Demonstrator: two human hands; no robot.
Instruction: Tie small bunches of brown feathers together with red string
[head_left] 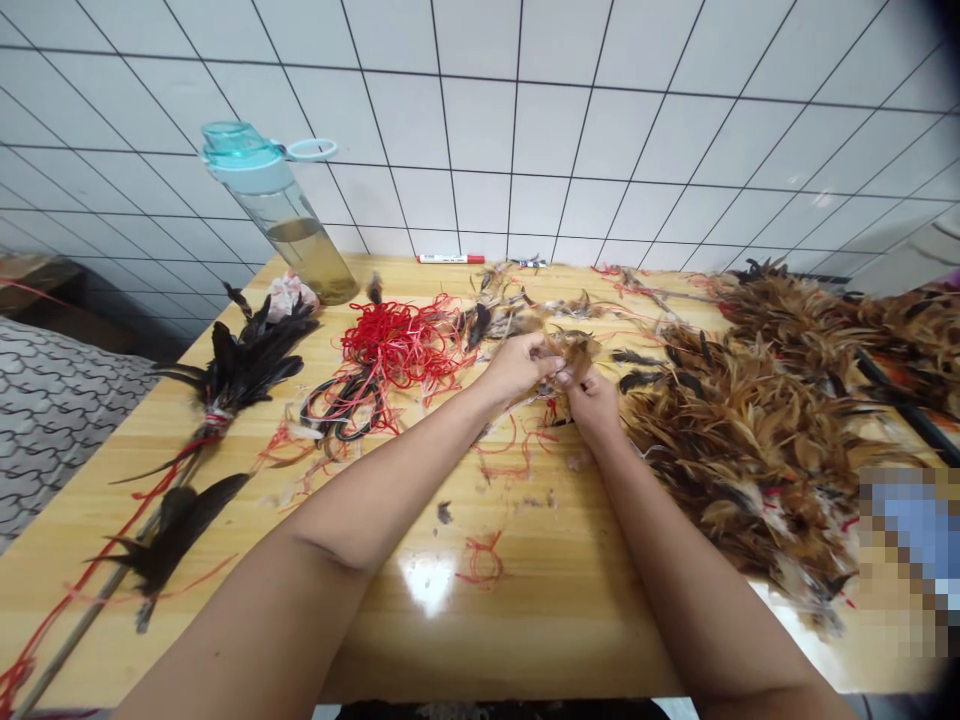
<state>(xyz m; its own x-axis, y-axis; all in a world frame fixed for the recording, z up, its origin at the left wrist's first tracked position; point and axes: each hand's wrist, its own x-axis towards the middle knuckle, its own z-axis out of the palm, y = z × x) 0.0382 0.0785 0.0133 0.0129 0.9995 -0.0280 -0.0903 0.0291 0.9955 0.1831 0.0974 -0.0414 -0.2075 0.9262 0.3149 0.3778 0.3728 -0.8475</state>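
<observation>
My left hand (pixel 523 368) and my right hand (pixel 596 405) meet over the middle of the wooden table. Both are closed, fingertips together, on a small bunch of brown feathers (pixel 576 350). The lower ends of the bunch are hidden by my fingers. Left of my hands lies a tangled heap of red string (pixel 394 340), with black-handled scissors (pixel 341 408) partly under its strands. Just behind my hands, loose feathers (pixel 510 318) are strewn about. To the right of my right hand spreads a large pile of brown feather bunches (pixel 750 430).
At the left, black feathers (pixel 251 355) are bound to a long stick (pixel 112 580) trailing red string. A water bottle (pixel 300 230) stands at the back left beside crumpled tissue (pixel 291 296). A red-capped marker (pixel 450 259) lies by the tiled wall (pixel 480 130).
</observation>
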